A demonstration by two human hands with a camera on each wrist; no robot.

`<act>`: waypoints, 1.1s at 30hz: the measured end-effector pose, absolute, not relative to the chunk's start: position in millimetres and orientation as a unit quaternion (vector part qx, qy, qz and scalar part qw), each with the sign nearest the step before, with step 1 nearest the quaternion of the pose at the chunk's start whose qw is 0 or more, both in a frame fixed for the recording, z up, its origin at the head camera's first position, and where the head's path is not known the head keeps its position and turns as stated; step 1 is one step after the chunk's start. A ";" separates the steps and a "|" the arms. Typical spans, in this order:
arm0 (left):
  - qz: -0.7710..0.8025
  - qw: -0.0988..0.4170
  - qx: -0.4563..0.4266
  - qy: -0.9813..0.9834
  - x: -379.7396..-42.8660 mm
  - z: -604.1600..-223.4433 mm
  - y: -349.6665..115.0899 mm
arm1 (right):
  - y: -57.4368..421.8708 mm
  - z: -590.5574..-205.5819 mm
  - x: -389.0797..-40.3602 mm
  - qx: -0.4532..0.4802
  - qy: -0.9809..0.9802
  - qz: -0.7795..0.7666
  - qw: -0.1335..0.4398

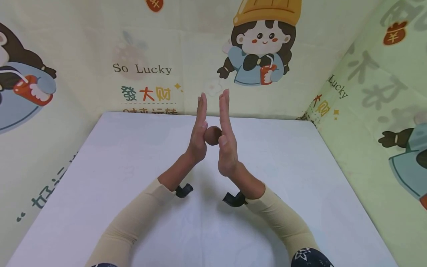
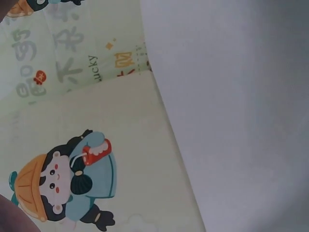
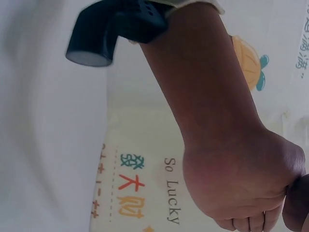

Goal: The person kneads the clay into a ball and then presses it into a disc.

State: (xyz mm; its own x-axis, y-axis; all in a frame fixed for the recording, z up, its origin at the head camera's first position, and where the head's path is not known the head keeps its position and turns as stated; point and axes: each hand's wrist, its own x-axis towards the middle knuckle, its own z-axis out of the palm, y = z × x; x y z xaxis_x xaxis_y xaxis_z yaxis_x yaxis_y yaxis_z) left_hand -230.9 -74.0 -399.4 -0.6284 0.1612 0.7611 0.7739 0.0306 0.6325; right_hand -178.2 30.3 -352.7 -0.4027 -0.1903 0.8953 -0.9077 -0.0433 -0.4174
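Note:
A small brown ball (image 1: 212,135) is sandwiched between two upright hands, above the white table. My left hand (image 1: 199,133) lies along the ball's left side, with straight fingers pointing up and away. From the other side my right hand (image 1: 228,139) presses it, its fingers likewise straight. The right wrist view has the left hand (image 3: 241,179) from its side, with a dark round shape at the lower right edge. In the left wrist view only blurred bits of skin show at the left corners; the ball is out of sight there.
The white table (image 1: 150,141) runs back to a printed cloth wall (image 1: 197,48) with cartoon figures and lettering. Similar cloth stands at the left and right sides. Each wrist bears a dark camera mount (image 1: 235,199), just under the light sleeve (image 1: 283,218).

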 end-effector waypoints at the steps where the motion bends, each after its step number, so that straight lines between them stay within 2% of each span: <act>1: -0.602 0.252 -0.351 -0.671 -229.4 -401.4 -72.9 | 31.0 -352.0 -178.7 0.445 -0.615 0.566 0.322; 13: -0.627 0.228 -0.387 -0.636 -208.2 -412.1 -60.4 | 39.7 -349.8 -183.7 0.449 -0.593 0.569 0.351; 19: -0.621 0.241 -0.406 -0.626 -198.2 -410.1 -56.8 | 43.7 -350.8 -187.5 0.448 -0.597 0.558 0.363; 33: -0.616 0.266 -0.433 -0.602 -178.0 -388.9 -52.0 | 46.1 -357.5 -190.1 0.451 -0.602 0.560 0.348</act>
